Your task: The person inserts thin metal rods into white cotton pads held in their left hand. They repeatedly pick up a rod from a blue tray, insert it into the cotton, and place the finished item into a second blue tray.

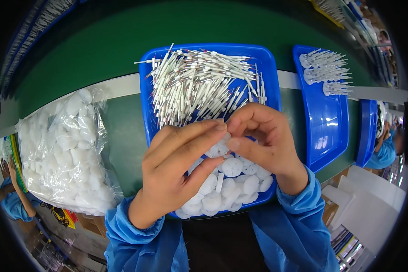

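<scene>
Over a blue tray [270,90] my two hands come together around a small translucent white plastic disc [218,148]. My left hand [179,156] is closed on its left side, thumb below and fingers above. The fingers of my right hand [263,140] pinch at its right side; whether a thin stick is between them I cannot make out. Behind my hands, thin white sticks with small collars [199,81] fill the tray's far part. Several round white plastic discs with small holes [231,167] are heaped in the near part, under my hands.
A clear bag of white discs [63,149] lies at left. At right, a second blue tray [324,122] holds discs set with upright sticks [324,68]. Beyond runs a green surface [177,22] with a pale rail. Co-workers in blue sleeves [383,154] sit at both sides.
</scene>
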Tool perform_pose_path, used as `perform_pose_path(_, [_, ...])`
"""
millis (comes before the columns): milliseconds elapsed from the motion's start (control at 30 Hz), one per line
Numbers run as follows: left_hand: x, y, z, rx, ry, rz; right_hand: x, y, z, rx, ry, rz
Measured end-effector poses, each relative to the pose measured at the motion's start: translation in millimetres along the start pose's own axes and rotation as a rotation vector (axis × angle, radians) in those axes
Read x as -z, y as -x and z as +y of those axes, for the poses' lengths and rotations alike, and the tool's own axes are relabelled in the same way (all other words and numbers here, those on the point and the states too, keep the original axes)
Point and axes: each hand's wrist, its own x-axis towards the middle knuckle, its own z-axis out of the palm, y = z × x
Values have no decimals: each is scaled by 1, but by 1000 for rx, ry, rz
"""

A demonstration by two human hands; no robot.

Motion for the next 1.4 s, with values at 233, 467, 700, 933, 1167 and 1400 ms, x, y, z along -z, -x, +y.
perform_pose_path(233, [-7,-1,-2,-55,-38,36,-1,9,7,64,24,30])
perform_pose_path(467, [-4,-4,1,20,18,22,5,12,-2,107,302,43])
perform_pose_path(700, [-12,0,-10,83,-187,-185,19,13,3,460,1255,40])
perform_pose_path(933, [-12,-11,-6,120,-195,-203,24,11,9,481,1165,35])
perform_pose_path(1167, [-18,-12,-11,43,-309,-235,16,12,15,553,1303,87])
perform_pose_path(1400, [-19,-3,-10,80,-299,-100,20,29,-3,362,1164,112])
